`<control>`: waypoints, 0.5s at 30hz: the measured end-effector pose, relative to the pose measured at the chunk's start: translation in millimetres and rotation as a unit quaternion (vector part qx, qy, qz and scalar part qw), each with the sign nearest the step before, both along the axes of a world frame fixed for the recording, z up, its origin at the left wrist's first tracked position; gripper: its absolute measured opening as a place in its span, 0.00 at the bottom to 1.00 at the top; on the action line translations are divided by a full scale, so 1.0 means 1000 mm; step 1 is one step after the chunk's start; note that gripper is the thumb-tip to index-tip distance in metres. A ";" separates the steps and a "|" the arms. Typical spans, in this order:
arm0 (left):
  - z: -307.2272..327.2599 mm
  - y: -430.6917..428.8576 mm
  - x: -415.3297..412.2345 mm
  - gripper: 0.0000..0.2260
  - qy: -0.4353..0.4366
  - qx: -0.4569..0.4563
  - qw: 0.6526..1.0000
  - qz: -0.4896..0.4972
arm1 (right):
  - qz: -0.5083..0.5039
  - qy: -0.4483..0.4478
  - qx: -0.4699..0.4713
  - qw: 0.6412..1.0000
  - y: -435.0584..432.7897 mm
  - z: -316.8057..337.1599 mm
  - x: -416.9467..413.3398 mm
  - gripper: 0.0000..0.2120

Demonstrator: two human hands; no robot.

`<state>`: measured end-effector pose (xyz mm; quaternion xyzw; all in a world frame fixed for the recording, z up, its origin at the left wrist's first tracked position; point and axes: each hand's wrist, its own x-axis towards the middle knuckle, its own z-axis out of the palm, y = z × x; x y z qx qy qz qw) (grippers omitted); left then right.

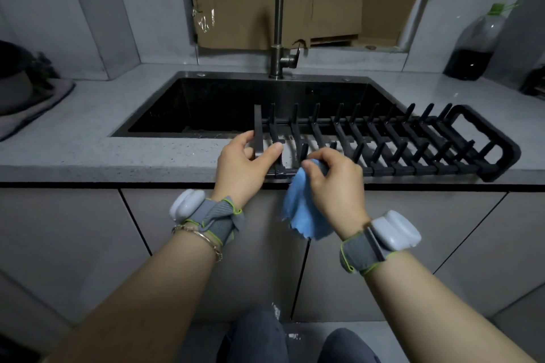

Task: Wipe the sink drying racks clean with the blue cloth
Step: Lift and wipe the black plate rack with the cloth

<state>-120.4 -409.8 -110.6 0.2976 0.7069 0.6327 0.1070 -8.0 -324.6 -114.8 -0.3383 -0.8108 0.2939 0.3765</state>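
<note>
Head view: my left hand [246, 163] grips the black drying rack's [413, 144] end slat; my right hand [333, 186] pinches the blue cloth [300, 209] against it.

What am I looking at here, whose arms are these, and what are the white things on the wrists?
No machine here: one camera worn on a person's head looks down at their own bare hands. The white pods strapped on both wrists are some device; its purpose does not show. The left hand grips the left end of a black drying rack lying across the counter and the right part of the sink. The right hand pinches a blue cloth at the rack. A faucet stands behind the sink.
</note>
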 end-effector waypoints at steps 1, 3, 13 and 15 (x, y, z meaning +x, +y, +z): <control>-0.001 0.000 0.000 0.38 -0.001 -0.002 1.000 -0.001 | -0.003 0.008 0.005 1.000 0.001 0.001 0.000 0.04; 0.001 -0.001 0.001 0.36 -0.009 -0.002 1.000 -0.007 | -0.010 0.012 0.024 1.000 0.004 0.000 0.001 0.04; -0.005 0.002 0.001 0.16 -0.026 0.021 0.996 -0.083 | 0.011 0.242 -0.051 0.969 0.006 0.004 0.014 0.13; -0.007 0.008 0.003 0.10 -0.037 0.033 0.996 -0.078 | 0.056 0.212 0.061 0.974 -0.002 0.001 0.012 0.15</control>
